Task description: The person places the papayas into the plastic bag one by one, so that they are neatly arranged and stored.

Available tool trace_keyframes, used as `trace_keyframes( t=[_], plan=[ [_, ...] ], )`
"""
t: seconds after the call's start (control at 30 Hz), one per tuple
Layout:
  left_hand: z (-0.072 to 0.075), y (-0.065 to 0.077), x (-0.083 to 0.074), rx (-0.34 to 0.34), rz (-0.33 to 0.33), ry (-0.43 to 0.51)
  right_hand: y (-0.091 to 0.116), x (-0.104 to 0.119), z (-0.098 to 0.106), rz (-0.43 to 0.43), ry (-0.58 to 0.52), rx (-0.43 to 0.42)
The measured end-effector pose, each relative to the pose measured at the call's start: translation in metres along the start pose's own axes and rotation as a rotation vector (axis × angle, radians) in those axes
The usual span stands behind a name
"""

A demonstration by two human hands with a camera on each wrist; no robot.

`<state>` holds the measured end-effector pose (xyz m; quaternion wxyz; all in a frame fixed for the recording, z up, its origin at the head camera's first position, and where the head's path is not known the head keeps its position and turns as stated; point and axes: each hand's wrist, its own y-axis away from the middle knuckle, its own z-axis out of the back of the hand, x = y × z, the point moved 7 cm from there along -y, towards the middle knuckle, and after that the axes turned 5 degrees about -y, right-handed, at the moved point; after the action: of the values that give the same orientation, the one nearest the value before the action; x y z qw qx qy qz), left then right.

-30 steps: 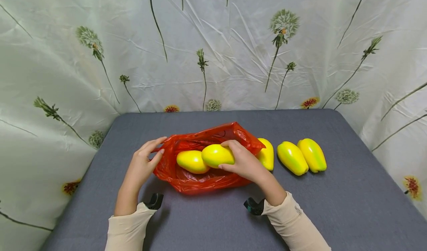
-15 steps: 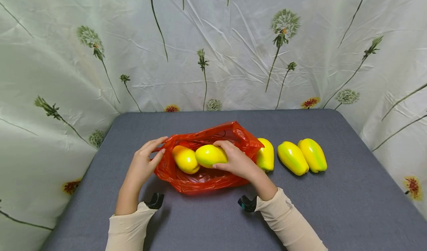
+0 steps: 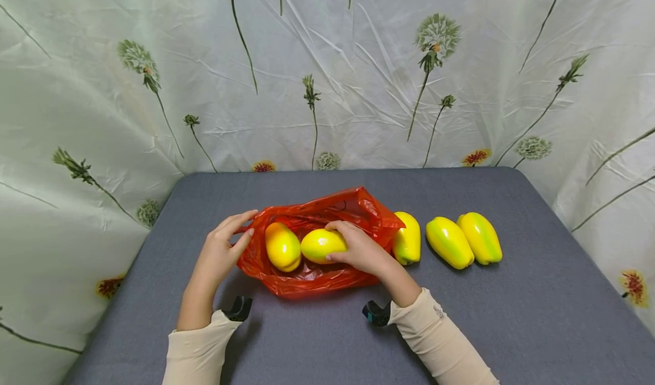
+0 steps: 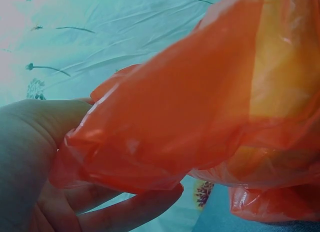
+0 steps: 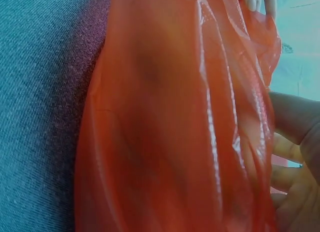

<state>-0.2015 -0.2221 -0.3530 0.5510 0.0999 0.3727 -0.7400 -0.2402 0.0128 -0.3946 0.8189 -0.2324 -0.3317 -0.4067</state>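
A red plastic bag (image 3: 312, 287) lies with its mouth wide on the grey table. My left hand (image 3: 219, 253) holds the bag's left edge between thumb and fingers; in the left wrist view the thin plastic (image 4: 165, 127) passes between them. Reaching in over the bag's right side, my right hand (image 3: 360, 253) grips a glossy yellow fruit (image 3: 318, 246), shaped like a papaya. Left of it inside the bag, a second yellow fruit (image 3: 283, 248) with an orange end lies close by. In the right wrist view, the bag's wall (image 5: 160, 122) hides the gripped fruit.
To the bag's right, one yellow fruit (image 3: 407, 240) is partly covered by its edge. Two more, a yellow-green fruit (image 3: 449, 243) and its neighbour (image 3: 480, 238), lie side by side farther right. A flower-print curtain (image 3: 327, 78) hangs behind the grey table (image 3: 327, 345).
My right hand has moved left and slightly down into the bag with its fruit. The other fruit inside has shifted left and turned more upright in view. My left hand has stayed put.
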Motion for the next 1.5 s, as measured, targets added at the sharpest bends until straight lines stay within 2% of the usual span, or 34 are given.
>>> trace_keyframes(
  t=[0.2,0.73,0.93,1.23,1.5],
  plan=[
    [0.0,0.0,-0.001,-0.002,-0.003,-0.012,-0.001,0.0,0.003,-0.004,-0.027,-0.036],
    [0.0,0.0,-0.001,-0.006,-0.01,-0.008,0.002,0.012,0.014,0.062,-0.105,-0.127],
    [0.0,0.0,0.0,-0.004,-0.003,-0.006,0.011,0.029,0.028,0.153,-0.147,-0.194],
    [0.0,0.0,0.0,-0.007,-0.009,-0.002,0.031,0.043,0.053,0.288,-0.142,-0.325],
    [0.0,0.0,-0.001,-0.007,-0.011,-0.011,0.05,0.041,0.08,0.307,-0.212,-0.399]
  ],
)
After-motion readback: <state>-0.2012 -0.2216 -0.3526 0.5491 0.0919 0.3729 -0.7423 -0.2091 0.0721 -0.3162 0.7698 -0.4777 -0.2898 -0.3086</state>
